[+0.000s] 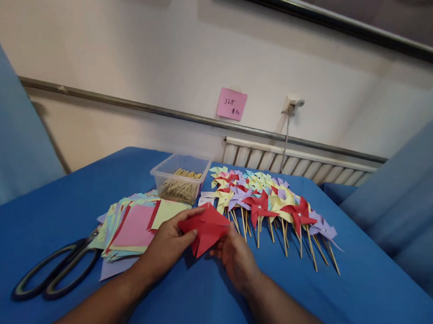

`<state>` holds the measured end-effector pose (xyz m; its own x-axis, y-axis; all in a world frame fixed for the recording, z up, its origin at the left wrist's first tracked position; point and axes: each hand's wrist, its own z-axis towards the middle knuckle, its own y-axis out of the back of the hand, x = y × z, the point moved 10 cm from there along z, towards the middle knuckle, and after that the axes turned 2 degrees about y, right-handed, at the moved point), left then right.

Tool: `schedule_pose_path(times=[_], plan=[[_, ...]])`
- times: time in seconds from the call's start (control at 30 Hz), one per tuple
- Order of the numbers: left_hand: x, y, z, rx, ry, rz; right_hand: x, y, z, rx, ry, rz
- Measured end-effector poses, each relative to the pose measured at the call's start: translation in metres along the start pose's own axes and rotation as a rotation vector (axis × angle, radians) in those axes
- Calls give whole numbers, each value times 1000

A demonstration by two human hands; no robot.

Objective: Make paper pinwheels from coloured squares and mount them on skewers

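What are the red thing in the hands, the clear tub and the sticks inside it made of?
Red sheet: seemingly matte craft paper; it holds sharp folds. Tub: probably clear, slightly glossy plastic; its contents show through. Sticks: likely pale bare wood or bamboo, thin and straight.

Black scissors (56, 269) lay left on the blue bench (358, 295), beside stacked coloured paper (133, 228); a clear tub (180, 177) (full of wooden sticks) stood behind, finished pinwheels (272, 203) spread to the right.
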<state>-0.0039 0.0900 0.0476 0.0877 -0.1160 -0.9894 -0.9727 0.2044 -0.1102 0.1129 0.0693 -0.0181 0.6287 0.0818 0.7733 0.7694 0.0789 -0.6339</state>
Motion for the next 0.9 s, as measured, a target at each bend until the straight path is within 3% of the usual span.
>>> schedule_pose_path(times=[0.2,0.43,0.67,0.9], plan=[[8,-17,-3,175,78,147,14,4,4,55,-99,25],[20,-19,-3,254,92,255,-2,7,1,97,-156,-85],[25,-16,4,180,96,25,8,25,10,-102,1,23],[38,-22,2,221,195,-49,24,41,16,-205,122,101]])
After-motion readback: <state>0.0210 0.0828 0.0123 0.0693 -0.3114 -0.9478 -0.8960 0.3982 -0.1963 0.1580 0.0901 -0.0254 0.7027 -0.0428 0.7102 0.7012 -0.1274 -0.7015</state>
